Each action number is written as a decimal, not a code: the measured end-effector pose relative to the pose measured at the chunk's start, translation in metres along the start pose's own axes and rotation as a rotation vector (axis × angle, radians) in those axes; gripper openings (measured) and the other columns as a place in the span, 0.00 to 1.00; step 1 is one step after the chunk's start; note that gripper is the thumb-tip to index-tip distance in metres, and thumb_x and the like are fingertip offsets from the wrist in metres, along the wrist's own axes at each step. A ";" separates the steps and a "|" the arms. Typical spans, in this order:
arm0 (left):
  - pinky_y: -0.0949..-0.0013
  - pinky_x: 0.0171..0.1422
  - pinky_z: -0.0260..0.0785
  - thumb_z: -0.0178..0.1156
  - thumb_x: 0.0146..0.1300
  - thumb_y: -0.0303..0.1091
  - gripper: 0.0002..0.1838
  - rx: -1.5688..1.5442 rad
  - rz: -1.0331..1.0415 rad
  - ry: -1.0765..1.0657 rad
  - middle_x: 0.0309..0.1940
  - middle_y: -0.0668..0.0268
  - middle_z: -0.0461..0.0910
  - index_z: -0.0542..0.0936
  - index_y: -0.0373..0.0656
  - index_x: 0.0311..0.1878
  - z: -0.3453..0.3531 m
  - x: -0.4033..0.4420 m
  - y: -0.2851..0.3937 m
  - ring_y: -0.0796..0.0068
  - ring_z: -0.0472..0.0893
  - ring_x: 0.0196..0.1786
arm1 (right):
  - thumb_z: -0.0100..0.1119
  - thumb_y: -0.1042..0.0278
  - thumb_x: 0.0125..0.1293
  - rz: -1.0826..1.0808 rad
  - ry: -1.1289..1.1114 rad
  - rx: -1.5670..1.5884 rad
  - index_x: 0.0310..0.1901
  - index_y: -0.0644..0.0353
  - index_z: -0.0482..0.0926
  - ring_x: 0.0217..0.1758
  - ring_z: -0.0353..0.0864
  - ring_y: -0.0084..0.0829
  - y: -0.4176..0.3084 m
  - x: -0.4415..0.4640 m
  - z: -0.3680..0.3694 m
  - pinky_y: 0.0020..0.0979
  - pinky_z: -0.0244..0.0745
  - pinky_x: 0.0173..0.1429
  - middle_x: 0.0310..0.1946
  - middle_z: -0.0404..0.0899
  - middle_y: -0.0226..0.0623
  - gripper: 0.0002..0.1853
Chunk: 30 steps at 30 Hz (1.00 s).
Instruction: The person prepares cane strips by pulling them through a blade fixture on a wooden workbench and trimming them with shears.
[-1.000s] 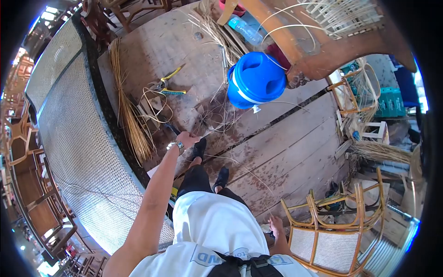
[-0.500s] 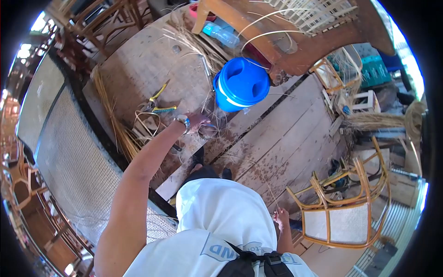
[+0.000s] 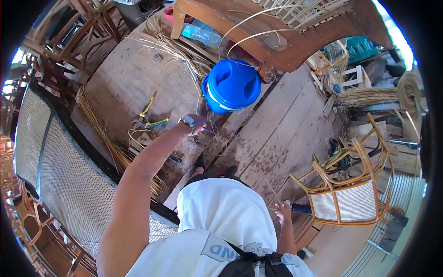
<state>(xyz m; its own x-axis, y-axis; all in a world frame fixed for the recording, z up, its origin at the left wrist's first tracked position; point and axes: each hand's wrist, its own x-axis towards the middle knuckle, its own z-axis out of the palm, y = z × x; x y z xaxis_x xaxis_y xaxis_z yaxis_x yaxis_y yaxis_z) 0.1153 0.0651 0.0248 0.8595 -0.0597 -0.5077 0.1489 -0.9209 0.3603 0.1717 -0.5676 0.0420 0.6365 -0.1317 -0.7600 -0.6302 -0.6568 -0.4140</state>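
My left hand (image 3: pixel 198 123), with a watch on its wrist, is closed around a thin blue item (image 3: pixel 209 130) beside the blue cooler (image 3: pixel 233 85); only a short end of it shows. Lower right, my right hand (image 3: pixel 283 211) pinches a long thin cane strand (image 3: pixel 264 177), which runs up and left across the floorboards. Yellow-handled cutters (image 3: pixel 148 111) lie spread on the board, left of my left hand. Loose thin strands are scattered on the floor below the cooler. A tied cane bundle (image 3: pixel 104 136) lies along the woven bench.
A long woven-cane bench (image 3: pixel 74 171) runs down the left. Wooden furniture (image 3: pixel 295 48) with unfinished weaving stands at the top. At right are a tipped cane chair (image 3: pixel 344 203) and a bundle of fibres (image 3: pixel 364 97). A plastic bottle (image 3: pixel 201 34) lies near the top.
My left hand has moved up the view towards the cooler, the blue item in it. My right hand still holds the strand and sits slightly higher. The whole view has turned and shifted.
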 end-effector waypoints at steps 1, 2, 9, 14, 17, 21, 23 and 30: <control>0.57 0.44 0.75 0.65 0.54 0.37 0.09 0.045 -0.014 0.055 0.35 0.63 0.84 0.82 0.50 0.38 0.000 0.002 0.001 0.57 0.83 0.42 | 0.57 0.61 0.66 0.000 -0.002 -0.006 0.33 0.61 0.77 0.17 0.69 0.20 -0.024 -0.010 0.000 0.23 0.61 0.19 0.29 0.80 0.34 0.11; 0.58 0.44 0.75 0.65 0.54 0.37 0.08 0.095 -0.029 0.109 0.34 0.63 0.84 0.82 0.50 0.38 -0.001 0.003 0.001 0.57 0.83 0.42 | 0.56 0.61 0.67 0.001 -0.036 0.201 0.33 0.61 0.77 0.19 0.70 0.21 -0.050 -0.021 0.001 0.23 0.63 0.21 0.30 0.81 0.33 0.11; 0.57 0.39 0.74 0.63 0.54 0.41 0.11 -0.815 -0.139 0.511 0.25 0.62 0.82 0.81 0.47 0.37 -0.086 -0.005 0.127 0.63 0.82 0.34 | 0.59 0.56 0.65 -0.720 0.193 -0.707 0.39 0.64 0.82 0.23 0.75 0.30 -0.024 0.075 -0.024 0.31 0.73 0.37 0.32 0.83 0.37 0.16; 0.55 0.44 0.76 0.63 0.55 0.38 0.21 -0.232 0.007 0.418 0.44 0.52 0.80 0.77 0.50 0.53 -0.061 0.031 0.222 0.52 0.83 0.39 | 0.61 0.59 0.64 -0.237 -0.238 0.059 0.39 0.61 0.81 0.21 0.70 0.20 -0.114 0.016 0.014 0.23 0.66 0.27 0.23 0.75 0.29 0.13; 0.52 0.49 0.74 0.55 0.61 0.31 0.21 -0.514 -0.153 0.516 0.57 0.49 0.71 0.72 0.53 0.59 -0.043 -0.003 0.251 0.46 0.79 0.47 | 0.61 0.61 0.64 -0.337 -0.334 0.157 0.37 0.58 0.80 0.19 0.65 0.16 -0.126 0.022 0.026 0.20 0.56 0.21 0.19 0.70 0.24 0.09; 0.52 0.43 0.75 0.53 0.65 0.37 0.15 -0.691 -0.171 0.976 0.50 0.49 0.75 0.75 0.46 0.53 0.034 0.000 0.278 0.51 0.81 0.41 | 0.60 0.62 0.65 -0.355 -0.434 0.201 0.35 0.58 0.79 0.20 0.65 0.17 -0.148 0.009 0.059 0.21 0.59 0.24 0.20 0.71 0.24 0.09; 0.55 0.39 0.76 0.54 0.66 0.40 0.14 -0.723 -0.078 1.064 0.46 0.50 0.78 0.77 0.43 0.48 0.079 0.020 0.291 0.58 0.83 0.38 | 0.59 0.63 0.66 -0.290 -0.476 0.331 0.32 0.57 0.78 0.21 0.66 0.17 -0.159 0.000 0.079 0.22 0.61 0.25 0.21 0.72 0.25 0.08; 0.75 0.32 0.66 0.54 0.68 0.48 0.19 -1.238 -0.070 -0.064 0.26 0.73 0.78 0.82 0.41 0.41 0.095 -0.059 0.298 0.83 0.73 0.27 | 0.57 0.75 0.61 -0.298 -0.341 0.577 0.36 0.55 0.75 0.22 0.70 0.20 -0.187 0.107 -0.018 0.22 0.64 0.25 0.21 0.71 0.26 0.03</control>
<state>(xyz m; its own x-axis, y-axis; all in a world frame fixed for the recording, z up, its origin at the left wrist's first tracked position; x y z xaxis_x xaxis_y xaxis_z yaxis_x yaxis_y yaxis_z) 0.0627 -0.2424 0.0877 0.8109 -0.0763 -0.5802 0.5845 0.0578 0.8093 0.3656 -0.4725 0.0472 0.7029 0.2915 -0.6488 -0.6456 -0.1212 -0.7540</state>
